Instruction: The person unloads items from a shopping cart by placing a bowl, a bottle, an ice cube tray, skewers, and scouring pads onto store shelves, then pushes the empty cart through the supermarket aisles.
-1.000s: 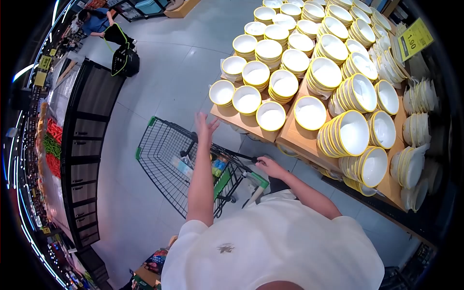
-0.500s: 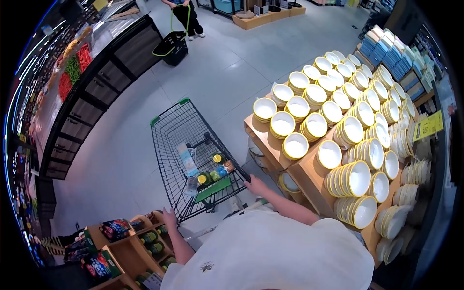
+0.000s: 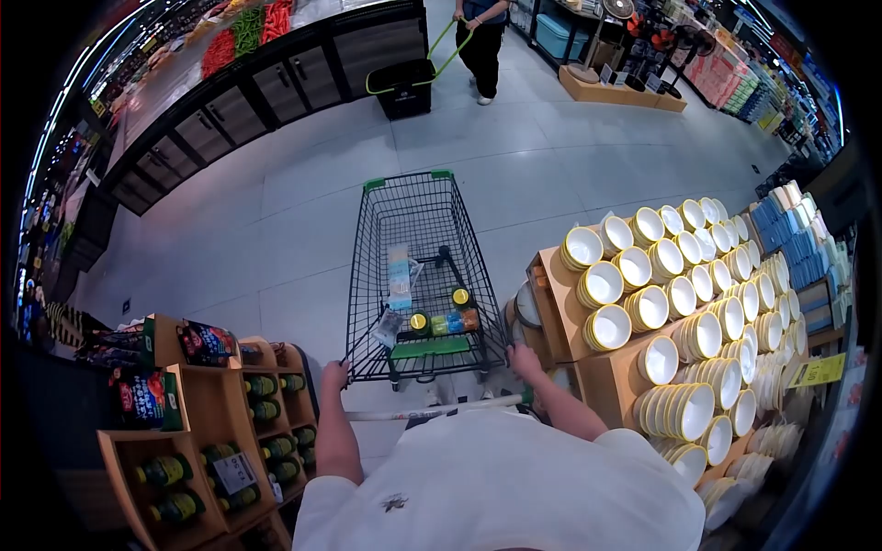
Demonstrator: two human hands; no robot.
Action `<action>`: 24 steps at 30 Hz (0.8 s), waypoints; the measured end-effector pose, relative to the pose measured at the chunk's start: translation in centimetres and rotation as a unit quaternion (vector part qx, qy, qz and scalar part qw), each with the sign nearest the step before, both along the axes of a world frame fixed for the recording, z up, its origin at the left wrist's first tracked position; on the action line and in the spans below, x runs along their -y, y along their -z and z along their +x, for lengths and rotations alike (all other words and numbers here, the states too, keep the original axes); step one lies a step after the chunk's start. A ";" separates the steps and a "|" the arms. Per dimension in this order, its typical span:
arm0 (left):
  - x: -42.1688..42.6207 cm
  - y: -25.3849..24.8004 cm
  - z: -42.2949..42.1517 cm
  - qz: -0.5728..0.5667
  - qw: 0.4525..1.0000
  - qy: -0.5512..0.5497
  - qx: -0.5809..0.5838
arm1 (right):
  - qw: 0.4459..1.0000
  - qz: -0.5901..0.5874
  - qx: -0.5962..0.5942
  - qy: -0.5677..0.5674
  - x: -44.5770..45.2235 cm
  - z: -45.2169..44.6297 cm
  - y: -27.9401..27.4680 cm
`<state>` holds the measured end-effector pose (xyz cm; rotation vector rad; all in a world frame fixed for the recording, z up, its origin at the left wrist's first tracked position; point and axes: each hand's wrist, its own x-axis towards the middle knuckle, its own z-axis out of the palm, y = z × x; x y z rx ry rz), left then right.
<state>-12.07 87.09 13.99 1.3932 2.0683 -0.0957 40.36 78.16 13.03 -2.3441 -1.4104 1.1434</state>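
A black wire shopping cart (image 3: 367,230) with green corner pieces stands in front of me. My left hand (image 3: 334,374) is closed on the cart's near left corner. On the near right corner my right hand (image 3: 525,361) is closed too. Inside the cart lie a light blue and white packet (image 3: 399,275), a clear plastic package (image 3: 389,326), two yellow-lidded jars (image 3: 420,321) and small colourful packs (image 3: 455,320). A green flap (image 3: 429,347) is at the cart's near end.
Stacked yellow-rimmed white bowls (image 3: 675,411) fill a wooden stand (image 3: 602,375) at right. A wooden shelf (image 3: 204,404) with bottles stands at left. Farther off, a person (image 3: 483,50) holds a wheeled black basket (image 3: 401,95) beside a dark counter (image 3: 248,96).
My left hand, first raised open over the cart, has come down onto its left corner. The view has turned, so the cart now points straight ahead and the bowls sit lower right.
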 end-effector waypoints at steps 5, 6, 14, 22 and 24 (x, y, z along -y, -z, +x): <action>-2.0 1.4 -1.0 0.009 0.999 0.039 0.007 | 0.999 -0.009 0.032 0.032 -0.4 -0.5 1.3; -2.5 1.3 -1.1 0.002 0.999 0.040 0.010 | 0.998 -0.033 0.040 0.035 -0.9 -0.4 3.2; -7.0 7.2 -4.9 0.014 0.985 0.121 0.124 | 0.989 -0.094 0.013 0.112 -3.4 -3.5 -4.1; -11.3 4.4 -3.8 -0.025 0.989 0.101 0.108 | 0.994 -0.049 0.086 0.046 -4.9 -2.6 0.5; -12.2 4.4 -3.5 -0.006 0.989 0.118 0.087 | 0.994 -0.058 0.054 0.076 -5.6 -2.9 0.1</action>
